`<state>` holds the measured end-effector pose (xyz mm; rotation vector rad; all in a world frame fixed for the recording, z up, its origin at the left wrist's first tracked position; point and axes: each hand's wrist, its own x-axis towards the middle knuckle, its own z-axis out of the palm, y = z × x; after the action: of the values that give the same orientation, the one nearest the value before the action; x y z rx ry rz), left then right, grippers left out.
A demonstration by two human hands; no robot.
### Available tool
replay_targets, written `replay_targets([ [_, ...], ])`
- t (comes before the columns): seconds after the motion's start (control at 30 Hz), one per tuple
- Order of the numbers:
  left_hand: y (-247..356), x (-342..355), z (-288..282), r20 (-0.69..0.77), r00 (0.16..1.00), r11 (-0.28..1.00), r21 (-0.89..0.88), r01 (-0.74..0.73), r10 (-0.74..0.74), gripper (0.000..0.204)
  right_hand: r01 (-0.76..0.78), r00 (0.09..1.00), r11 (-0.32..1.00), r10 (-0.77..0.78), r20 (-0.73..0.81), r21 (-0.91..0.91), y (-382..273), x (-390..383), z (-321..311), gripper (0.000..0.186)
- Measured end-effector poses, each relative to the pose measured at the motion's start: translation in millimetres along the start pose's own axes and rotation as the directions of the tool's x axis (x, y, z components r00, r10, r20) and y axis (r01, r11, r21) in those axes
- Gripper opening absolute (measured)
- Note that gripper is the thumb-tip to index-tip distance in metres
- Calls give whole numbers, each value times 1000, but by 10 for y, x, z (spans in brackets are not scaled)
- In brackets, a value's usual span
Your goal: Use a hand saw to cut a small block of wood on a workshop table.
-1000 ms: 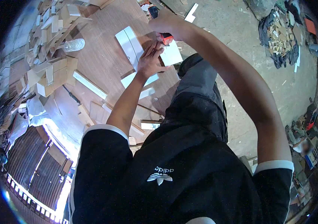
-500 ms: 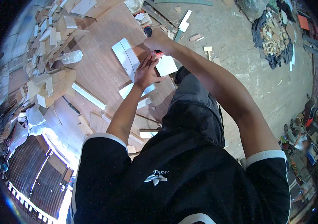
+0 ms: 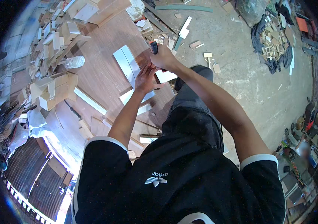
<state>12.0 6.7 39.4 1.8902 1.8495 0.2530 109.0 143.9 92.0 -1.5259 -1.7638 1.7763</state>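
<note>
My right hand (image 3: 163, 58) is wrapped round a black tool (image 3: 154, 47) with an orange-red part; its working end is hidden by my hands. Close beside it, my left hand (image 3: 146, 78) lies with fingers stretched forward and thumb apart, its fingertips near the tool. A small white panel (image 3: 165, 76) shows partly under and beside my hands. Left of them, a longer white board (image 3: 126, 64) with a lengthwise line lies on the brown wooden work surface (image 3: 105, 48). Another white piece (image 3: 126, 97) rests below my left wrist.
Stacked wood offcuts and box-like wooden pieces (image 3: 59, 87) line the left side, near a clear plastic cup (image 3: 74, 62). A white strip (image 3: 90, 100) lies on the work surface. Scraps (image 3: 195, 44) are scattered on the concrete floor (image 3: 241, 89), with a dark sack of offcuts (image 3: 274, 41) farther right.
My right hand and the tool have come nearer and turned slightly, over the small white panel, covering more of it. My left hand stays almost in place; the view has shifted a little.
</note>
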Motion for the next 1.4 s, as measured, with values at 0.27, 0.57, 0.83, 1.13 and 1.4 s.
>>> replay_targets([
  [0.27,-254,-87,193,-146,978,989,11,-151,151,96,112,988,993,-116,-105,-39,-11,-773,160,25],
  [0.57,-269,-38,208,-215,959,983,69,-173,184,93,445,875,891,-411,-255,91,486,-1144,324,27],
  [0.83,-119,-47,-25,0,987,983,89,-160,161,115,520,828,834,-437,-351,187,556,-1268,410,14],
  [1.13,-30,-12,-148,272,958,910,368,-189,89,122,455,884,857,-401,-241,242,914,-1213,505,13],
  [1.4,204,30,-461,342,939,931,335,-149,27,96,501,857,849,-459,-232,170,940,-1198,505,8],
])
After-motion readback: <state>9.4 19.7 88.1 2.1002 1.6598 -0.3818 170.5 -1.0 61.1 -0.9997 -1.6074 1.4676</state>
